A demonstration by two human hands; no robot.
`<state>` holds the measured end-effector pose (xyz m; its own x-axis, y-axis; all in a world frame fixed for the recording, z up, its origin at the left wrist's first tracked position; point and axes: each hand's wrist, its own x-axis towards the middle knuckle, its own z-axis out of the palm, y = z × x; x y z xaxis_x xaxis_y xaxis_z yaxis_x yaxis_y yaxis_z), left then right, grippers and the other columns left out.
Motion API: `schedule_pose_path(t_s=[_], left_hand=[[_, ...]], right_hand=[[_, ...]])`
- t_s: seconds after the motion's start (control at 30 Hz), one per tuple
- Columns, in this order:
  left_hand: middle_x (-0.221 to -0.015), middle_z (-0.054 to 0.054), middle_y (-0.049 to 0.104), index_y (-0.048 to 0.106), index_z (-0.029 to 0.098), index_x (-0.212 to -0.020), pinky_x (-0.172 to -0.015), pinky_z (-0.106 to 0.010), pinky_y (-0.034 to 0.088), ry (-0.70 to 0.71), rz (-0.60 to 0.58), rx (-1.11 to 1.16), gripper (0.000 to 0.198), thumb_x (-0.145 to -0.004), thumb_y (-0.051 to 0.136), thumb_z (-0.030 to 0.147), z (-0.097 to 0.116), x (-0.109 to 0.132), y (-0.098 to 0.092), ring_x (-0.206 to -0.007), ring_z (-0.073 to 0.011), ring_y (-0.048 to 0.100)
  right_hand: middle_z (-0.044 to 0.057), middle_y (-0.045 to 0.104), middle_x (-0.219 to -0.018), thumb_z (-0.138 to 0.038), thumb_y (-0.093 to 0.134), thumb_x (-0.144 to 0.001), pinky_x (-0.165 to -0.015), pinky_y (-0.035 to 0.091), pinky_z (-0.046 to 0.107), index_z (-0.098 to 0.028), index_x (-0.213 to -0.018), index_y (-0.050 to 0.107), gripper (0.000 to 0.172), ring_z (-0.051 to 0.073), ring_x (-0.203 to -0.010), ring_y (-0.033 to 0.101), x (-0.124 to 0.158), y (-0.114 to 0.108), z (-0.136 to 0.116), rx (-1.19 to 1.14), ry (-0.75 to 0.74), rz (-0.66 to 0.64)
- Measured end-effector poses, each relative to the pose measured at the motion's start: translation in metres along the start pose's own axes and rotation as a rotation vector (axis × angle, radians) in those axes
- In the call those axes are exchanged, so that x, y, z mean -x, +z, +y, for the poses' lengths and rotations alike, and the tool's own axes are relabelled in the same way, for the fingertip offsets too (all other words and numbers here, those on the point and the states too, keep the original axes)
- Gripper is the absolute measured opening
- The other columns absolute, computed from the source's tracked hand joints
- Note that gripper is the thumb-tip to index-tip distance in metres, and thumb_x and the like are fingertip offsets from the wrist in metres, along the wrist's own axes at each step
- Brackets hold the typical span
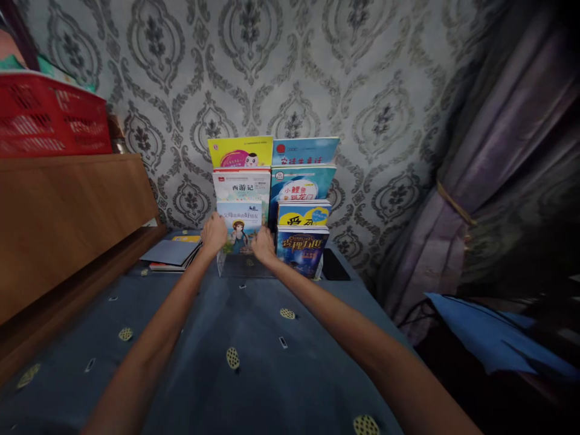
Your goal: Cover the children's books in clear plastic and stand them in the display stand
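A light blue book [240,226] with a drawn girl on its cover stands upright between my two hands, at the front left of a clear tiered book rack [242,266]. My left hand [214,232] is closed on its left edge, and my right hand [263,243] grips its right edge. Behind it rise a white book [240,187] and a yellow book [240,148]. In the right column stand a dark blue book [301,248], a yellow and blue book [302,214], a teal book [303,181] and another blue book [306,151] at the back.
A small stack of books [172,252] lies left of the rack on the blue patterned cloth [203,350]. A dark flat object [335,264] lies to the right. A wooden headboard [67,223] carries a red basket [54,115]. Purple curtain [453,199] hangs at right.
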<state>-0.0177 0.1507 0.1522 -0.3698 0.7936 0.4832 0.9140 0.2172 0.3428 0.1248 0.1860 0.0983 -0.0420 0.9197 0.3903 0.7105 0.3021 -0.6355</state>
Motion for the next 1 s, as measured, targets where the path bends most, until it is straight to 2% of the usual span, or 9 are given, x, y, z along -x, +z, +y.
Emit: schedule_pose_path(t_s=[0.2,0.8,1.0], left_hand=[[-0.124,-0.020,0.068,0.056,0.015,-0.119,-0.087,-0.038,0.050,0.001,-0.014,-0.022,0.032,-0.104,0.031,0.028,0.000,-0.001,-0.001,-0.113,-0.0299,0.067],[-0.123,-0.019,0.067,0.054,0.016,-0.119,-0.086,-0.038,0.051,0.032,-0.014,-0.013,0.030,-0.104,0.032,0.031,-0.008,0.002,-0.002,-0.111,-0.0302,0.067],[-0.117,-0.018,0.069,0.054,0.016,-0.117,-0.086,-0.038,0.050,0.037,-0.007,0.012,0.028,-0.103,0.033,0.029,-0.010,0.005,-0.002,-0.111,-0.0307,0.067]], right_hand=[[0.020,0.063,-0.124,-0.011,0.054,-0.086,-0.095,0.050,0.038,-0.011,-0.123,0.057,0.037,0.029,-0.115,0.061,0.001,-0.004,-0.001,0.005,-0.001,-0.003],[0.020,0.063,-0.124,-0.010,0.046,-0.087,-0.102,0.046,0.040,-0.008,-0.132,0.052,0.046,0.030,-0.117,0.060,0.006,-0.006,0.002,-0.019,-0.053,-0.006],[0.022,0.062,-0.124,-0.011,0.045,-0.086,-0.103,0.044,0.037,-0.004,-0.131,0.051,0.046,0.029,-0.117,0.059,0.006,-0.004,0.004,-0.025,-0.076,-0.008]])
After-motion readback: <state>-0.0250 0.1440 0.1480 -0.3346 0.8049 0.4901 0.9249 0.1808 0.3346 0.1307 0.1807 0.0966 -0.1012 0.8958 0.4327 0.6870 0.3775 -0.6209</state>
